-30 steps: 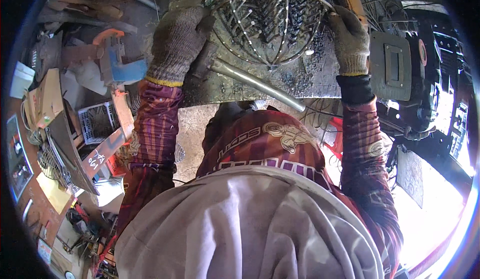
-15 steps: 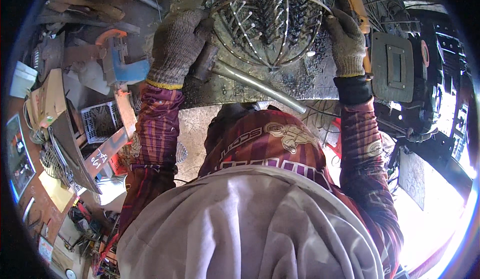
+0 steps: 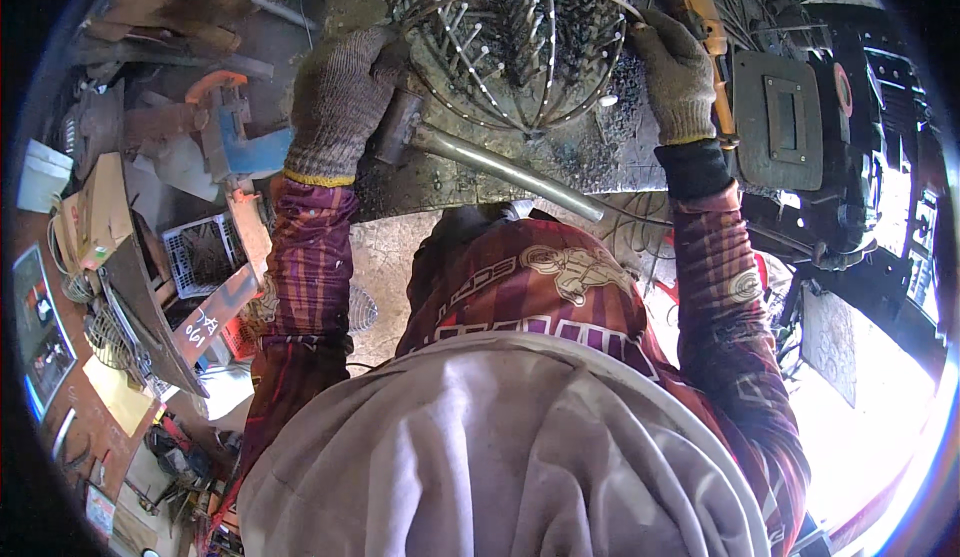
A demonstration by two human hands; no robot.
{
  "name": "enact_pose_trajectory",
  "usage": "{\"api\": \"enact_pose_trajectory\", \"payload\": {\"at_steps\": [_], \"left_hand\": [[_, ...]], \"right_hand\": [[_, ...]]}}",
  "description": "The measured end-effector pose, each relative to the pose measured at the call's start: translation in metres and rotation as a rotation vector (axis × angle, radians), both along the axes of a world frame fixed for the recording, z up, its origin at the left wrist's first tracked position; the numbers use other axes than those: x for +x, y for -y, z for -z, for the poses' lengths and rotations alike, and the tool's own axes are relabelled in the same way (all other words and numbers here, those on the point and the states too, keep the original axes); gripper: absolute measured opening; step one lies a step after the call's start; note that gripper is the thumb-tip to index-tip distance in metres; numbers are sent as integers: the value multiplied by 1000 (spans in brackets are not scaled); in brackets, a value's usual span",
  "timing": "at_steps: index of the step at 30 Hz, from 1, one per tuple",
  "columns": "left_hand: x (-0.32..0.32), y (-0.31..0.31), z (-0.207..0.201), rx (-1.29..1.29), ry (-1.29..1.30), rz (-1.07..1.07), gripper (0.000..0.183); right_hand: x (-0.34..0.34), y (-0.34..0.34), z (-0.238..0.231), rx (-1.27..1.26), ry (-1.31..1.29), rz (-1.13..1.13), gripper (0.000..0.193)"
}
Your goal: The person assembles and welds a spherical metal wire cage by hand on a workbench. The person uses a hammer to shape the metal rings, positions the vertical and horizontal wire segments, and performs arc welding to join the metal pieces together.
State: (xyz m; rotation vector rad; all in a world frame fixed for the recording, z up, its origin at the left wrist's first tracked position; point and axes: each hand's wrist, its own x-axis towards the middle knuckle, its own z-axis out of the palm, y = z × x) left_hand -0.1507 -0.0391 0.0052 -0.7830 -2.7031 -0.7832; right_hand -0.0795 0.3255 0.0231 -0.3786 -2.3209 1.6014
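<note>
A rounded metal wire frame point(image 3: 548, 67), with curved ribs meeting at its near end, rests on the dark workbench point(image 3: 440, 179). My left hand point(image 3: 343, 92), in a grey knitted glove, is closed at the left end of the frame's hoop; its fingertips are partly hidden. On the opposite side, my gloved right hand point(image 3: 680, 79) closes around the hoop's right end. A hammer point(image 3: 480, 153) lies near the bench's front edge, its head beside my left hand and its handle slanting toward the right. Many short metal prongs point(image 3: 500, 32) show through the ribs.
An orange-yellow bar-like tool point(image 3: 704, 7) lies just right of my right hand. Beyond it stands a dark welding mask point(image 3: 782, 132). On the left are a blue clamp-like tool point(image 3: 245, 142), a white plastic crate point(image 3: 200, 255) and scrap metal.
The whole view has shifted slightly, so the bench, hammer and frame sit a little further left in the picture. Both hands keep their hold on the frame.
</note>
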Motion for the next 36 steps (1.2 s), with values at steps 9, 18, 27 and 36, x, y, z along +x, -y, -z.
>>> {"api": "enact_pose_trajectory", "payload": {"at_steps": [9, 18, 27, 36], "left_hand": [[0, -1, -10, 6, 4, 11, 21], [0, -2, -13, 20, 49, 4, 21], [11, -48, -97, 155, -154, 116, 23], [-2, -85, -87, -24, -230, 127, 24]], "right_hand": [[5, 12, -6, 93, 41, 19, 24], [0, 2, 11, 120, -23, 13, 26], [5, 8, 4, 130, -18, 29, 23], [6, 8, 6, 95, -44, 15, 23]]}}
